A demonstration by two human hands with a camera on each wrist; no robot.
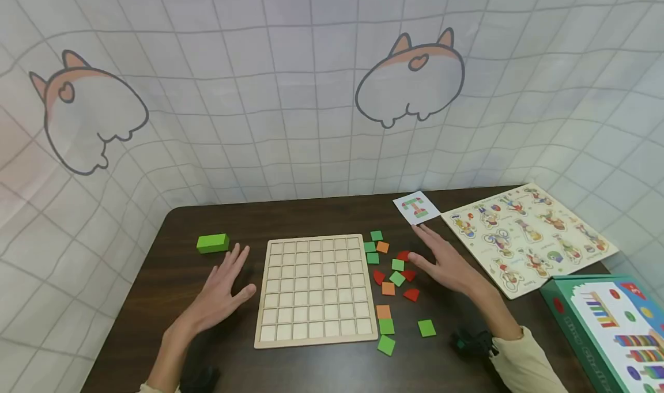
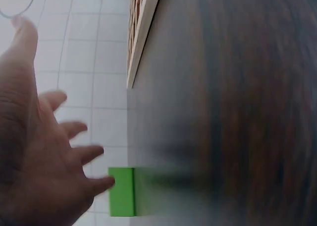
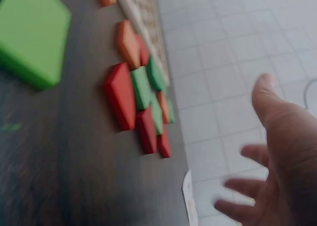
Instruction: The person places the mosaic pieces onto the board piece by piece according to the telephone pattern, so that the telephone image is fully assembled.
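Note:
A wooden grid board [image 1: 317,289] of square cells lies flat on the dark table, between both hands. My left hand [image 1: 220,295] is spread out left of the board, holding nothing; a green block [image 1: 212,243] lies just beyond its fingertips. My right hand [image 1: 443,260] reaches over the table with fingers extended, also holding nothing. Loose pieces lie between it and the board: green squares [image 1: 397,278], orange squares [image 1: 388,288] and red quarter-rounds [image 1: 411,295]. The thumb is beside a red piece; whether they touch I cannot tell. Past the right fingertips lies a pattern card [image 1: 417,207].
A pale puzzle board [image 1: 529,237] with printed figures lies at the back right. In front of it stands a green toy box [image 1: 607,329] near the right edge. A white checked curtain [image 1: 311,93] hangs behind the table [image 1: 233,370].

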